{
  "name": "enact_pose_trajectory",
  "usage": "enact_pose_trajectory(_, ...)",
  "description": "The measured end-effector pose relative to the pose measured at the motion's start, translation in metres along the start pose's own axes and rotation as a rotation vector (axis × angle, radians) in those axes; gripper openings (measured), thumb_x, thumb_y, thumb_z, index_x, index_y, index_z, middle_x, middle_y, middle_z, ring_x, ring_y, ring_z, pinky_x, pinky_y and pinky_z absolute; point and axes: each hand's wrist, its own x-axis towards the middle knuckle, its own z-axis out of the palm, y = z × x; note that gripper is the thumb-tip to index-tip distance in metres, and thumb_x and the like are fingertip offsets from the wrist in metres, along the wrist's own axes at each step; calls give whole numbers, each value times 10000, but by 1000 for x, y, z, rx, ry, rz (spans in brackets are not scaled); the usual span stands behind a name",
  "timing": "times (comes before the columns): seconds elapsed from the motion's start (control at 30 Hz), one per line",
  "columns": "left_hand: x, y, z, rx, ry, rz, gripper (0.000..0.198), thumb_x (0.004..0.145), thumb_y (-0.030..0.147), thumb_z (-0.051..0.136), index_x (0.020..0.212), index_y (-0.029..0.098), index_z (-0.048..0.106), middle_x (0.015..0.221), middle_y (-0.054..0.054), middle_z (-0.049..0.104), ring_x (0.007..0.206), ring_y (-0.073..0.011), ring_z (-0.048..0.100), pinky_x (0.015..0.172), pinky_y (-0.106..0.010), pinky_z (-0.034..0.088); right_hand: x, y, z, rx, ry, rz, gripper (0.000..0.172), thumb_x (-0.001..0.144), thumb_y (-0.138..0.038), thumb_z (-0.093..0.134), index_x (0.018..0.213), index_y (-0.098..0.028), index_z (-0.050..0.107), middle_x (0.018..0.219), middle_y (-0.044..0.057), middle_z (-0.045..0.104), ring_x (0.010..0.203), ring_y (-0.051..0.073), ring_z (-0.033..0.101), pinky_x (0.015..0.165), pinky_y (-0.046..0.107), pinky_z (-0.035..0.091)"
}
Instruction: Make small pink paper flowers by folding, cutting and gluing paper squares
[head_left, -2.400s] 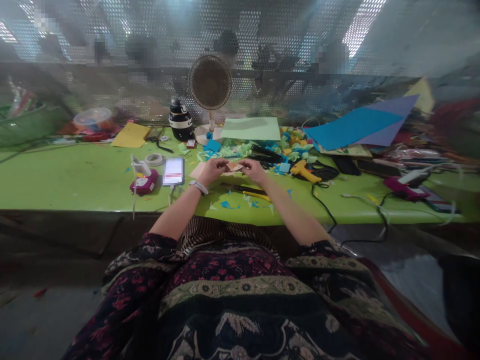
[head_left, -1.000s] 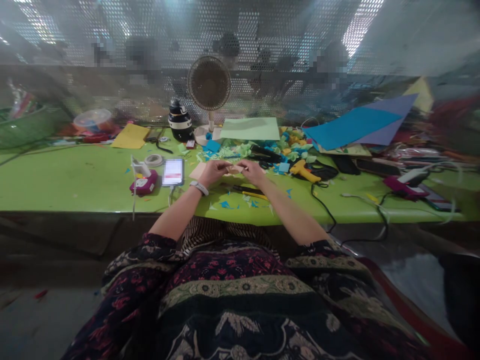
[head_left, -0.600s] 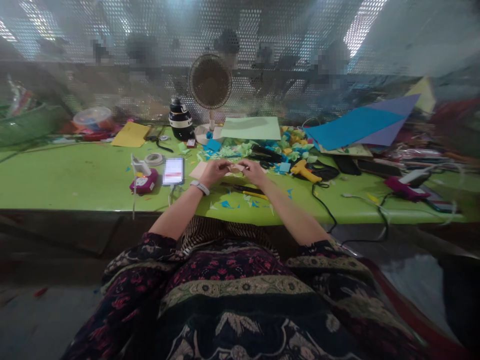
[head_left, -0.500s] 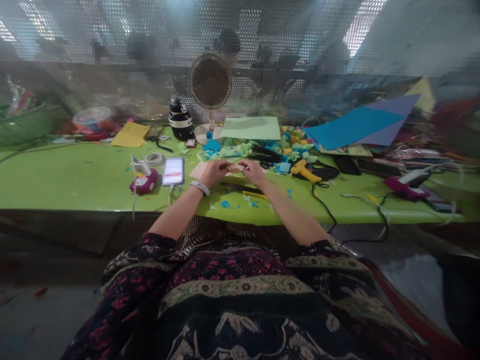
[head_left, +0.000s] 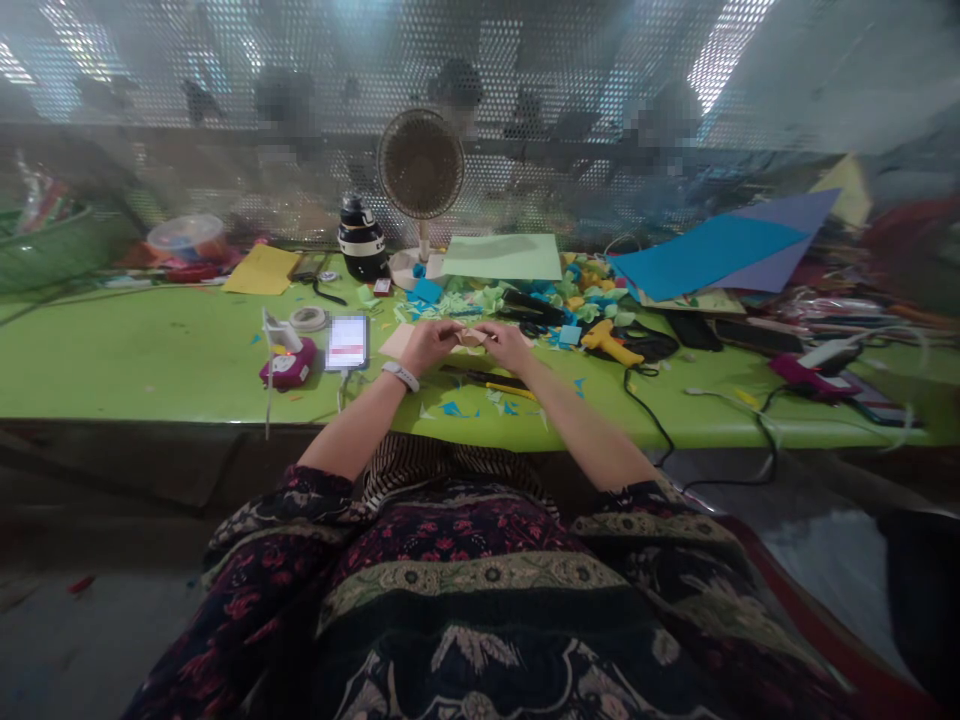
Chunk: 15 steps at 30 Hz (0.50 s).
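My left hand [head_left: 429, 343] and my right hand [head_left: 508, 345] meet over the green table [head_left: 150, 350], both pinched on a small peach paper piece [head_left: 472, 337] held between their fingertips. A white watch sits on my left wrist. A flat peach paper sheet [head_left: 394, 341] lies just left of my left hand. Under my forearms lie a yellow pencil [head_left: 511, 389] and small blue paper scraps [head_left: 451, 408].
A lit phone [head_left: 347, 343], a magenta device [head_left: 286, 368] and a tape roll [head_left: 308, 319] lie to the left. A small fan [head_left: 420, 170], a pile of coloured paper bits [head_left: 555, 295], a yellow glue gun [head_left: 609, 345] and blue sheets [head_left: 712, 250] stand beyond. Cables hang over the front edge on the right.
Both hands stay in the same spot with the peach paper between them; only the fingers shift slightly on it.
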Motion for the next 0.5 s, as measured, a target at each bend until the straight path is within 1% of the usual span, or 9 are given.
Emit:
enact_pose_trajectory(0.1, 0, 0, 1, 11, 25, 4, 195, 818, 271, 633, 894, 162, 776, 826, -40, 760, 754, -178, 658, 712, -269, 487, 0, 1, 1, 1, 9, 3, 361, 967, -419, 508, 1056, -189, 771, 1037, 89, 782, 903, 244, 681, 816, 334, 488)
enact_pose_trajectory(0.27, -1, -1, 2, -7, 13, -8, 178, 817, 250, 634, 901, 173, 770, 855, -38, 763, 776, -174, 660, 736, -267, 493, 1, 4, 2, -26, 1, 15, 346, 969, -373, 505, 1059, -182, 780, 1008, 88, 785, 883, 245, 688, 800, 338, 485)
enact_pose_trajectory(0.4, -1, -2, 4, -2, -37, -16, 161, 825, 232, 617, 885, 190, 761, 860, -39, 764, 822, -198, 674, 772, -280, 505, 2, 7, 2, -58, 1, 28, 316, 960, -307, 508, 1044, -189, 789, 1031, 94, 785, 928, 267, 699, 822, 353, 485)
enact_pose_trajectory(0.5, 0, -1, 4, 29, -73, -24, 166, 828, 225, 600, 879, 193, 755, 848, -43, 764, 833, -207, 677, 787, -280, 511, 2, 8, 2, -83, -14, 36, 314, 959, -288, 504, 1027, -194, 796, 1014, 89, 789, 926, 265, 699, 814, 347, 483)
